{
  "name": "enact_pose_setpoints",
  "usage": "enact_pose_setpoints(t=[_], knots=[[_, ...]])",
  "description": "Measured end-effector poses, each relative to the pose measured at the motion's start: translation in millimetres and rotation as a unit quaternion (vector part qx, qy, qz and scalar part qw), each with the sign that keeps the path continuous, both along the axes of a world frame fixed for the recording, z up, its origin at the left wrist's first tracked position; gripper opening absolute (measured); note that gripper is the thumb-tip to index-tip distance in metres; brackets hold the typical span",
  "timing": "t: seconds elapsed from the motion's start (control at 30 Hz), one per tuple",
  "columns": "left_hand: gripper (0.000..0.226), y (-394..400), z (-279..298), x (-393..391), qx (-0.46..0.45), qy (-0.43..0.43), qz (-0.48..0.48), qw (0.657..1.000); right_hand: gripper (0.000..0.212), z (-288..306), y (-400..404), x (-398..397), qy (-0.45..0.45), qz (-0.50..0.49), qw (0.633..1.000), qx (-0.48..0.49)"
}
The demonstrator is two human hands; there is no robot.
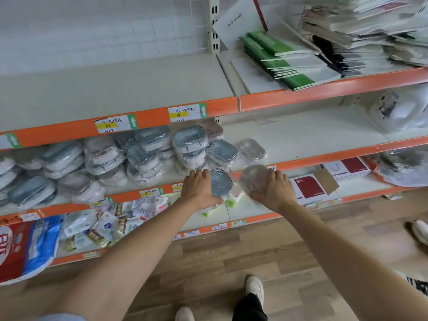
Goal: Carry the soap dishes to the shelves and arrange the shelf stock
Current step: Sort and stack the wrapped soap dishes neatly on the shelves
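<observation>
Blue-grey plastic, wrapped in clear film: 1 soap dish (220, 181) is sitting in my left hand (199, 189), my fingers curling over its far edge and my thumb closing under its near end, so I am grasping it firmly. I am holding it tilted, just in front of the orange lip of the middle shelf (324, 126).

Pale, near-clear plastic in film: 1 second soap dish (254, 179) is resting in my right hand (274, 191), my fingers wrapping round its right side and gripping it. It is hovering beside the first dish, the 2 nearly touching, both at the shelf's front edge.

Stock already lying on the middle shelf: stacked soap dishes (143, 156) in grey, blue-grey, white and dusty pink, each bagged, are filling the left part of the shelf in leaning piles. 1 single pale dish (252, 148) is lying alone at the right end of that group.

Upper shelf: green-and-white booklets (282, 63) are fanning out in a slanted pile, with more printed paper stacked to their right.

Lower shelf: small sachets and packets (104, 225) are lying loose at the left; red-and-white boxes (310, 186) are lying flat at the right.

Price labels (185, 112) with green arrows are sticking to the orange shelf edges.
</observation>
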State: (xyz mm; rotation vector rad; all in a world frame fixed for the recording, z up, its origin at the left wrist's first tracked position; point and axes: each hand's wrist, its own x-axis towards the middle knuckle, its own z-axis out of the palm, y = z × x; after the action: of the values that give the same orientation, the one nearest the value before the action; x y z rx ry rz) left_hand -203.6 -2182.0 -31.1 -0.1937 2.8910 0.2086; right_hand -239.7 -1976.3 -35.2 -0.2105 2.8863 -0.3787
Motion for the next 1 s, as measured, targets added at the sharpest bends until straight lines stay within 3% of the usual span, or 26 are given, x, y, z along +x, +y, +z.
enact_pose_setpoints(t=[0.37,0.5,0.73,1.0], knots=[[0.091,68,-36,-61,0.006,-0.027,0.079,0.997,0.087,-38,53,-83,-0.038,0.027,0.999,-0.005],[0.089,65,-51,-77,0.017,0.006,0.125,0.992,0.085,-58,44,-102,-0.036,0.011,0.999,-0.024],[0.092,47,-73,-141,0.043,0.116,0.18,0.976,0.08,-99,31,-158,0.042,0.005,0.999,-0.027],[0.1,41,-97,-201,-0.027,0.152,0.159,0.975,0.083,-138,10,-222,0.116,0.01,0.992,-0.051]])
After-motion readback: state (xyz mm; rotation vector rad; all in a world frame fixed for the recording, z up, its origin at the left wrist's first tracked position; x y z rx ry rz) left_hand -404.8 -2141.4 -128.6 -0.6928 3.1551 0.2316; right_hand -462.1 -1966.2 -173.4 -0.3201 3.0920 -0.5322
